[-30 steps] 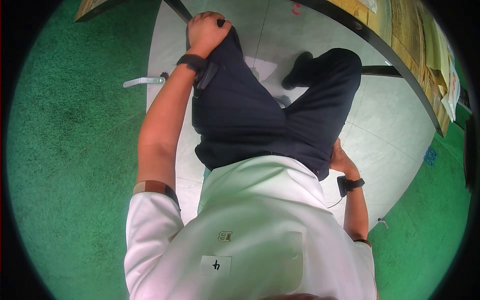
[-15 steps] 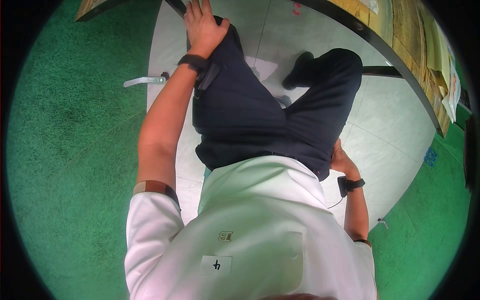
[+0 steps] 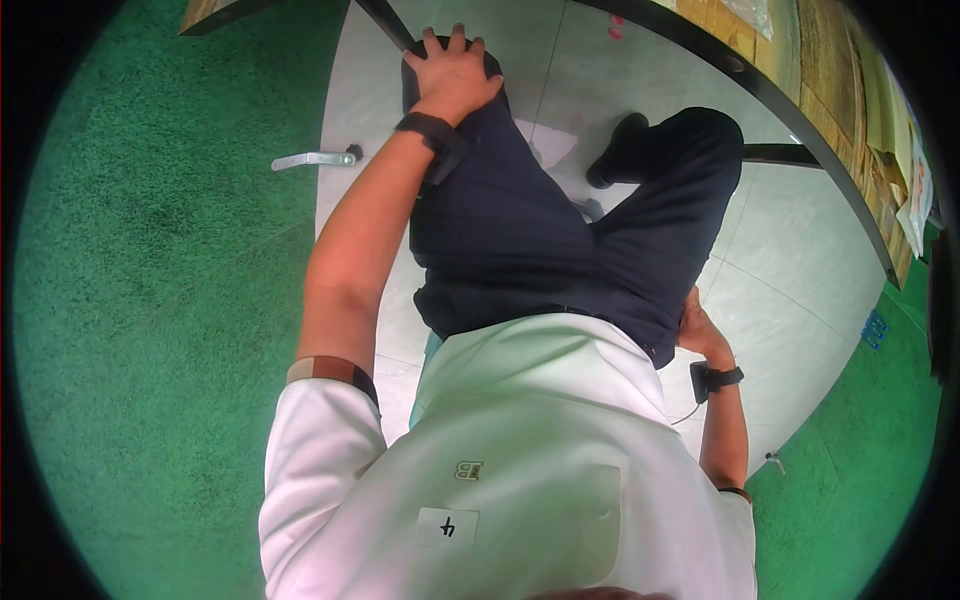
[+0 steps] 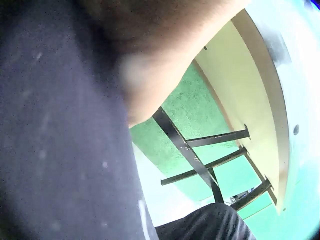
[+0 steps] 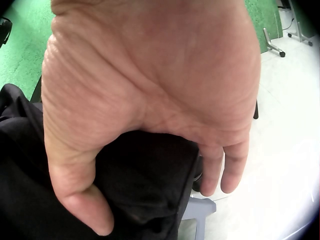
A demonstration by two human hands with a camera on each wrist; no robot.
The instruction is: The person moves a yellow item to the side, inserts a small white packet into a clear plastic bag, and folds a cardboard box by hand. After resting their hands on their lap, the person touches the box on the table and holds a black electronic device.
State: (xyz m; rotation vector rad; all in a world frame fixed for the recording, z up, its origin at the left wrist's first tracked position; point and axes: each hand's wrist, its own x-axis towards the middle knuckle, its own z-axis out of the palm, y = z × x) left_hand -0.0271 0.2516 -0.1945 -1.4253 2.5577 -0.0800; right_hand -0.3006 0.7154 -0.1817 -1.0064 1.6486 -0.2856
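Note:
In the head view my left hand [image 3: 457, 82] rests on the left knee of dark trousers [image 3: 500, 215], fingers spread, with a black wrist strap [image 3: 430, 128] behind it. The left wrist view shows part of this hand [image 4: 150, 90] close against dark cloth. My right hand [image 3: 703, 332] lies beside the right thigh near the hip, its fingers mostly hidden there from the head view. From the right wrist, its palm [image 5: 150, 85] shows over the dark cloth, thumb to one side and two straight fingers to the other. Neither hand shows an object in it.
A wooden table [image 3: 815, 70] with a dark metal edge curves round the upper right, papers [image 3: 890, 120] and a plastic bag on it. Silver caster legs [image 3: 315, 160] stick out at the floor's sides. A small blue object [image 3: 874, 328] lies on the green carpet [image 3: 170, 250].
My left hand's fingers went from bent over the knee to stretched forward, and are now spread on the knee. The head view has shifted slightly. My right hand keeps its place.

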